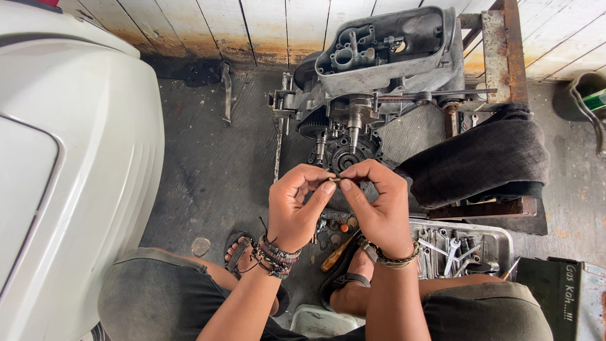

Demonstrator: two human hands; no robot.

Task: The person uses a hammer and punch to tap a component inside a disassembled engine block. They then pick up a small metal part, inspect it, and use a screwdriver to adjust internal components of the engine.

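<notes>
You are holding a tiny brown metal part (pixel 334 180) up in the air, in front of your chest. Your left hand (pixel 297 205) pinches one end with thumb and finger, and your right hand (pixel 379 205) pinches the other end. Both hands are closed tight on it, and they almost touch.

Just behind your hands sits the opened engine (pixel 372 76) on the dirty floor, with its cover off and its gears and shafts showing. It looks to me like the engine is in the middle of the work: it is taken apart, and the little part is not on it yet.

Under your hands lie small loose bits and a screwdriver with a wooden handle (pixel 336 254), beside your sandal. To your right is a metal tray of wrenches (pixel 464 249). A white scooter body (pixel 76 158) fills the left side.

The little part is too small to tell what it is; your fingers hide most of it
</notes>
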